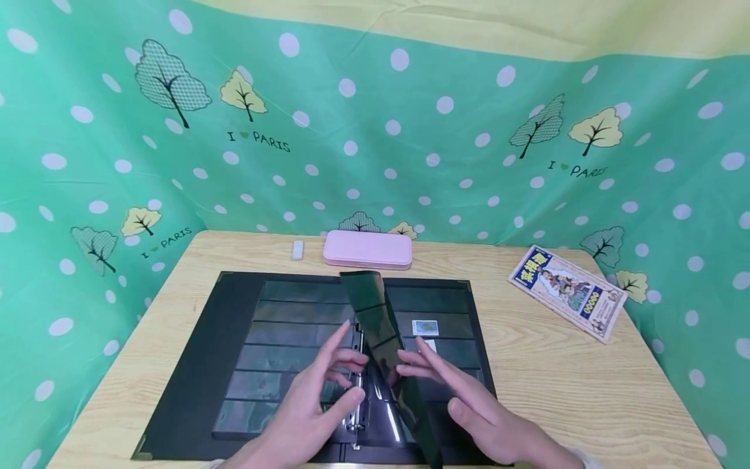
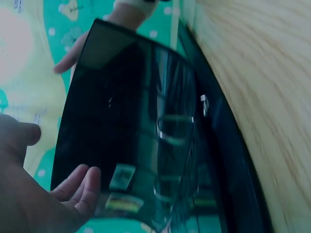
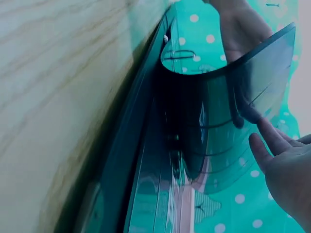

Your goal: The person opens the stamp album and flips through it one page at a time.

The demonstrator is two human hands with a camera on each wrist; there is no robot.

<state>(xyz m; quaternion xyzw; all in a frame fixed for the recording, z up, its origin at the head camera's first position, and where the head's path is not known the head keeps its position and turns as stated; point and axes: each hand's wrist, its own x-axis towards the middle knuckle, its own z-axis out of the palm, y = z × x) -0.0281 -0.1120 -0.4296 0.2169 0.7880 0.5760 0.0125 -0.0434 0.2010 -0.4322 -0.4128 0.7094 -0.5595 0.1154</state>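
Observation:
A black ring-bound stamp album (image 1: 193, 365) lies spread on the table. One dark, glossy page (image 1: 375, 319) stands up from its rings (image 1: 357, 417) and bends between my two hands. On its left side is my left hand (image 1: 307, 410), fingers spread and loosely bent. My right hand (image 1: 483, 417) is on the other side, its fingertips (image 3: 262, 126) at the page's surface. Neither hand grips the page. A blue-green stamp (image 1: 424, 327) sits in a strip of the right-hand page, and a paler one (image 1: 430, 345) below is partly hidden by my fingers.
Behind the album lie a pink pencil case (image 1: 367, 250) and a small whitish block (image 1: 297, 250). A printed paper packet (image 1: 568, 292) lies at the right on the wooden table (image 1: 551, 371). Green dotted cloth (image 1: 375, 130) hangs around the table.

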